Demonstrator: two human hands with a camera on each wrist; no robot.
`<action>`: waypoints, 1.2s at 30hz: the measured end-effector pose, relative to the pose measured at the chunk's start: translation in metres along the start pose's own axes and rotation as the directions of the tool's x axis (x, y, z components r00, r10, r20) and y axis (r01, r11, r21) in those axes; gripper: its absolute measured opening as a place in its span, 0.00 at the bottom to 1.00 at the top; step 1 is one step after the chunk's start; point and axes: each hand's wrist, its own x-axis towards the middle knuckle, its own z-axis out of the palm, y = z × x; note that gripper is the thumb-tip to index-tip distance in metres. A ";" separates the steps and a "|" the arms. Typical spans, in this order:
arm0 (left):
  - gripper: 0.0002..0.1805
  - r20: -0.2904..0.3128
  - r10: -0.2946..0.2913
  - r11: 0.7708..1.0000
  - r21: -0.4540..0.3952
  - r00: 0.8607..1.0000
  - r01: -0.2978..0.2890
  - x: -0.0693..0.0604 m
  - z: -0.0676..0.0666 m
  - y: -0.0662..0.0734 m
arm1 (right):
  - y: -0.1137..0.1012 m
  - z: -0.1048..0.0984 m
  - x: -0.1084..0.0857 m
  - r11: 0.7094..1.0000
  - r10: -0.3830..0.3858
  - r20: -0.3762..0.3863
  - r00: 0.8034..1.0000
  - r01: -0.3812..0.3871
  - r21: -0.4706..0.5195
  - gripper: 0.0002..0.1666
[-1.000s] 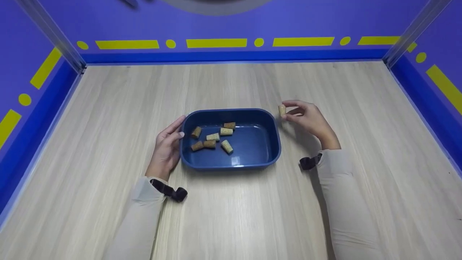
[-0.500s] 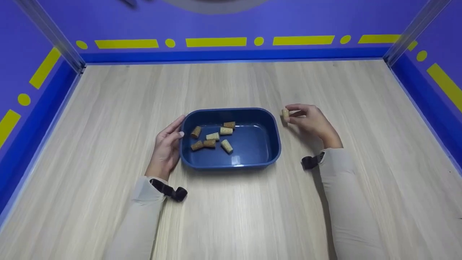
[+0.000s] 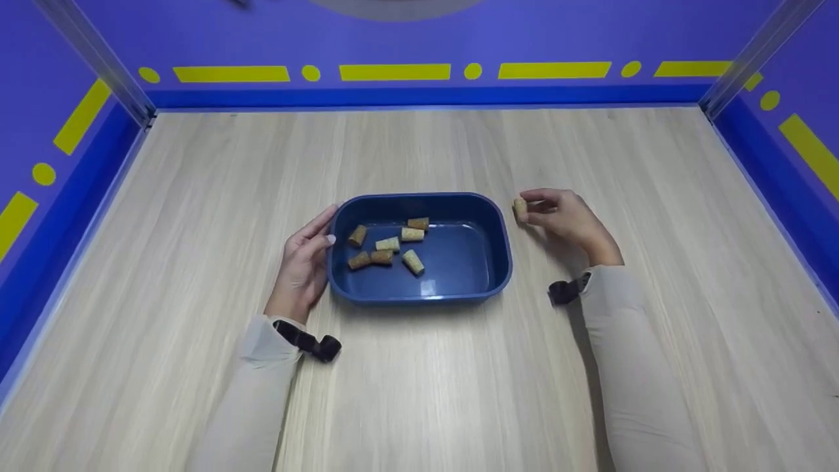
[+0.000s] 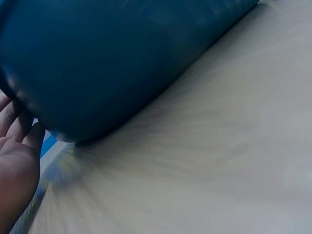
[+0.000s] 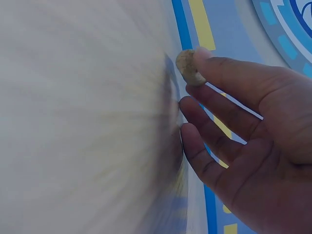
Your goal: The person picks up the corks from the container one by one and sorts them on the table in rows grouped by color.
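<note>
A dark blue rectangular tub (image 3: 452,262) sits mid-table in the head view, with several light and brown corks (image 3: 413,262) lying mostly in its left half. My left hand (image 3: 301,269) holds the tub's left end, thumb at the rim; in the left wrist view the fingers of that hand (image 4: 19,151) touch the tub's outer wall (image 4: 107,63). Just right of the tub, my right hand (image 3: 567,219) pinches a pale cork (image 3: 520,209) at table height. The right wrist view has this cork (image 5: 190,67) between thumb and index finger of the hand (image 5: 253,126), other fingers loosely bent.
The pale wood table (image 3: 419,393) is bounded by a purple and blue wall (image 3: 419,39) with yellow marks at the back and along both sides. Black wrist cameras are strapped over both sleeves.
My right hand, still pinching the cork, has moved slightly right and toward me, away from the tub's rim. The left hand and the tub have stayed put.
</note>
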 end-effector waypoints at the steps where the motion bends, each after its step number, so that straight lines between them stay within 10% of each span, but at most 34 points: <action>1: 0.32 -0.001 0.000 1.000 0.005 1.000 0.000 0.000 0.000 0.000 | 0.000 0.000 0.000 1.000 0.009 0.003 1.000 -0.009 -0.001 0.29; 36: 0.32 -0.019 0.003 1.000 0.024 1.000 -0.003 0.001 0.001 0.000 | -0.016 -0.010 -0.008 0.987 -0.083 0.046 0.995 0.089 -0.132 0.29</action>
